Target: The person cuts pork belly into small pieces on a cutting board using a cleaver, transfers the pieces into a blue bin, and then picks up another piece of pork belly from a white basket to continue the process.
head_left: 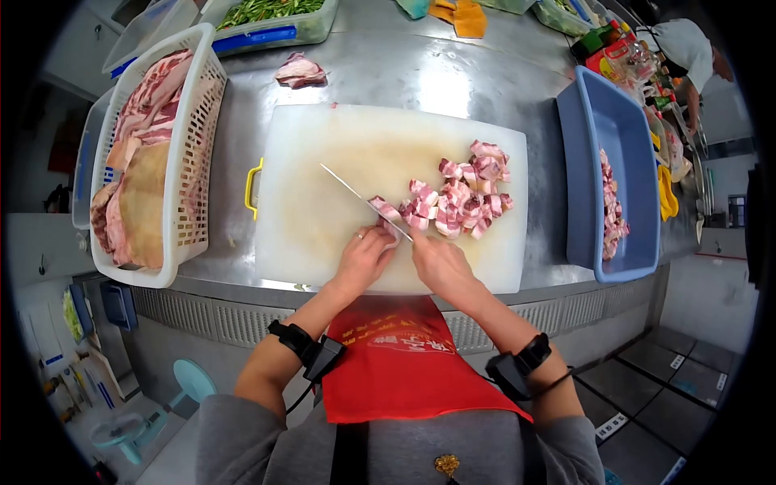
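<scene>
Obs., head view. L hand (365,257): fingers bunched, pinching the near end of a meat strip (388,208) down on the white cutting board (299,186). R hand (440,263): fist closed round the handle of a knife (349,187); grip mostly hides the handle.

Strip loc.: on board, btwn the two hands, near the board's near edge, just L of the cut pieces. Blade lies diag. across it, tip pointing far-L, meat showing both sides. Can't tell how deep the edge is. L fingertips tucked close to blade, prob. to keep the strip from sliding while staying out of the edge's path.

Cut pieces (462,202): loose heap, R half of board, some touching; likely kept that side so the L half stays free for the blade. Board lies flat on the metal table (372,73), yellow handle (252,189) at its L end.

L of board: white basket (190,158) w/ large meat slabs (144,194). R of board: blue bin (578,162), more small pieces (611,206) inside. Layout reads as uncut L, cut R, both w/in reach.

Also: one meat chunk (301,71) on table beyond board's far edge, apart from the rest. Another person (683,48) far R, well away.
</scene>
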{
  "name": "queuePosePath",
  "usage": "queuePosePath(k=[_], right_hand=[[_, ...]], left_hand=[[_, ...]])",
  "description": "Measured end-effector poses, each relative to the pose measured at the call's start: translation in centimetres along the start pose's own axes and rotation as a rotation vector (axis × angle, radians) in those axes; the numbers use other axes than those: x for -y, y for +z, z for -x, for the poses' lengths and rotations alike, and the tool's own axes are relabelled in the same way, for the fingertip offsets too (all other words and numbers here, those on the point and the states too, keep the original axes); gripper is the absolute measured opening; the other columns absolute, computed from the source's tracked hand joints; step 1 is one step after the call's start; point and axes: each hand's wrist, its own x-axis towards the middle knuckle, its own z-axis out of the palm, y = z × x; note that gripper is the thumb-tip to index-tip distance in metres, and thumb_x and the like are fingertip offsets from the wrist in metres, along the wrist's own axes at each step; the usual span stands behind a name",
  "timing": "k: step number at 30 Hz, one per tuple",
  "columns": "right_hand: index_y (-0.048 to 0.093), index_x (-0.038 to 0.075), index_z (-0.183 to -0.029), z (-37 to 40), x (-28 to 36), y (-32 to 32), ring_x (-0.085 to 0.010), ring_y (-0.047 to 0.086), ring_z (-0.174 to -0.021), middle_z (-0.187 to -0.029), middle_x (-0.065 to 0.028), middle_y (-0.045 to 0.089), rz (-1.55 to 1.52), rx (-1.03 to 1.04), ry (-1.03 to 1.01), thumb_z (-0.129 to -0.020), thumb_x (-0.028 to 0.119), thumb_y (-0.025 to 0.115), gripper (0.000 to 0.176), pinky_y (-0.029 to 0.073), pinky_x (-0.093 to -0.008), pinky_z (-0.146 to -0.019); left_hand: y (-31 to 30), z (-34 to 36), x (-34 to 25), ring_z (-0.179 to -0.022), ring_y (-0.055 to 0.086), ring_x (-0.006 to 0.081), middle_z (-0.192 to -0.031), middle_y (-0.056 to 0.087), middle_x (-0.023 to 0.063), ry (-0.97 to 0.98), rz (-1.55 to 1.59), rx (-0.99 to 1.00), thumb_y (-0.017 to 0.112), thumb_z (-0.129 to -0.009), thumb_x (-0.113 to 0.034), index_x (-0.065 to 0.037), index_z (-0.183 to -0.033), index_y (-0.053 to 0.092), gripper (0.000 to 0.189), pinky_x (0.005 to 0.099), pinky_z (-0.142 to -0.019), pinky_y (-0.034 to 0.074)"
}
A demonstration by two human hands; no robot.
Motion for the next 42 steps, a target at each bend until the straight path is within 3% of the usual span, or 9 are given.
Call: queuePosePath(k=[10,16,25,29,32,35,38,42], right_hand=[[0.049,0.003,-0.108,4.9,-2.7,-2.9,-0.0424,0.061,-0.068,-0.075,-0.0218,0.062,-0.067,0.044,0.078,-0.089,0.007,0.051,0.02,0.048,-0.0516,-0.06],[0.049,0.002,-0.107,6.0,-0.1,-5.2,-0.0425,0.061,-0.066,-0.072,-0.0221,0.061,-0.064,0.11,0.041,-0.088,0.007,0.052,0.02,0.048,-0.0512,-0.059],[0.047,0.003,-0.108,-0.4,0.5,0.6,-0.0426,0.062,-0.068,-0.074,-0.0241,0.061,-0.053,0.058,-0.023,-0.088,0.006,0.05,0.02,0.048,-0.0526,-0.058],[0.047,0.003,-0.109,2.0,-0.4,0.0,-0.0432,0.061,-0.069,-0.077,-0.0241,0.062,-0.043,0.114,0.0,-0.089,0.006,0.05,0.021,0.048,-0.0528,-0.059],[0.049,0.005,-0.112,4.8,-1.9,-2.3,-0.0429,0.062,-0.067,-0.076,-0.0219,0.062,-0.032,0.088,0.044,-0.089,0.01,0.051,0.024,0.05,-0.0528,-0.061],[0.05,0.005,-0.111,5.8,-3.2,-3.4,-0.0439,0.061,-0.068,-0.076,-0.0215,0.062,0.046,-0.012,0.104,-0.089,0.01,0.051,0.022,0.05,-0.0524,-0.061],[0.049,0.005,-0.111,5.7,-4.3,-3.2,-0.0442,0.061,-0.068,-0.075,-0.0215,0.062,0.002,-0.114,0.15,-0.089,0.009,0.051,0.022,0.048,-0.0523,-0.061],[0.048,0.005,-0.11,6.2,-2.7,-5.0,-0.0441,0.06,-0.067,-0.075,-0.0221,0.062,-0.136,-0.077,0.118,-0.09,0.008,0.051,0.021,0.048,-0.0523,-0.061]], left_hand=[[-1.2,1.8,-0.6,-0.097,0.055,0.0315,-0.105,0.055,0.0106,-0.078,-0.013,0.02,0.072,-0.072,-0.005,-0.005,-0.101,0.061,0.031,0.0401,-0.084,0.048],[-1.0,1.8,-0.6,-0.096,0.056,0.0329,-0.104,0.057,0.0126,-0.053,-0.028,0.034,0.073,-0.073,-0.003,-0.004,-0.103,0.061,0.032,0.0409,-0.082,0.049],[-0.6,1.7,-0.6,-0.095,0.058,0.0328,-0.101,0.059,0.0124,-0.109,-0.002,0.009,0.072,-0.072,-0.001,-0.004,-0.1,0.061,0.03,0.04,-0.081,0.05],[-0.9,1.5,-1.2,-0.092,0.059,0.0328,-0.099,0.057,0.0129,-0.105,-0.136,0.046,0.07,-0.071,0.001,-0.004,-0.099,0.06,0.03,0.0397,-0.079,0.051],[-0.4,1.3,-0.3,-0.097,0.056,0.0326,-0.1,0.054,0.0135,-0.234,-0.014,0.027,0.067,-0.069,0.001,-0.003,-0.101,0.06,0.033,0.0415,-0.082,0.049],[-0.2,0.2,-0.6,-0.09,0.059,0.0328,-0.1,0.056,0.013,-0.297,0.132,-0.069,0.067,-0.069,0.0,-0.004,-0.099,0.058,0.031,0.0388,-0.075,0.051],[0.7,-1.5,-1.4,-0.091,0.059,0.0315,-0.102,0.056,0.0136,-0.134,0.14,-0.109,0.071,-0.07,-0.002,-0.004,-0.101,0.059,0.034,0.0381,-0.075,0.05],[1.1,-1.9,-1.0,-0.094,0.058,0.0299,-0.106,0.057,0.0135,0.033,-0.055,0.036,0.075,-0.07,-0.005,-0.005,-0.103,0.061,0.036,0.0376,-0.077,0.05]])
